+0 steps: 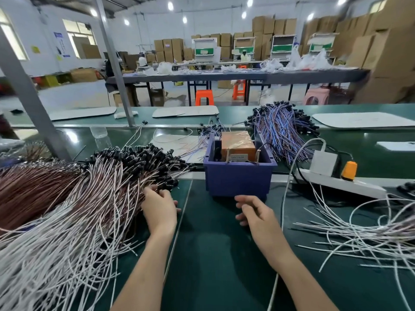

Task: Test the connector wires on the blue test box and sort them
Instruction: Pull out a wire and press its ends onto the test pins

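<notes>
Connector wires with thin white and reddish-brown leads and small black plug heads (89,198) lie in a deep heap on the left part of the green table (213,254). The black heads are fanned toward the middle, and the heap is cut off by the left and lower edges, so its full extent cannot be seen.

At the heap's right fringe the left hand (160,209) reaches in among the black heads. Its fingers (155,190) are bent into the strands with the tips buried there, so I cannot tell whether the grip has closed on a wire.

The blue plastic test box (238,180) stands at the table's middle, just beyond both hands. It holds an orange block wrapped in clear film (238,142), and two metal screws stand upright at the near rim. The block's label is too small to read, and the front wall hides the box floor.

The right hand (256,212) hovers just in front of the box with a loose, half-curled grip and nothing visible in it.

A bundle of blue and purple wires with black heads (280,131) lies behind and right of the box.

A white power strip (341,185) to the right carries a white adapter (323,162) and an orange plug (349,170).

Loose white wires (370,232) sprawl nearest the right edge, which cuts them off.
</notes>
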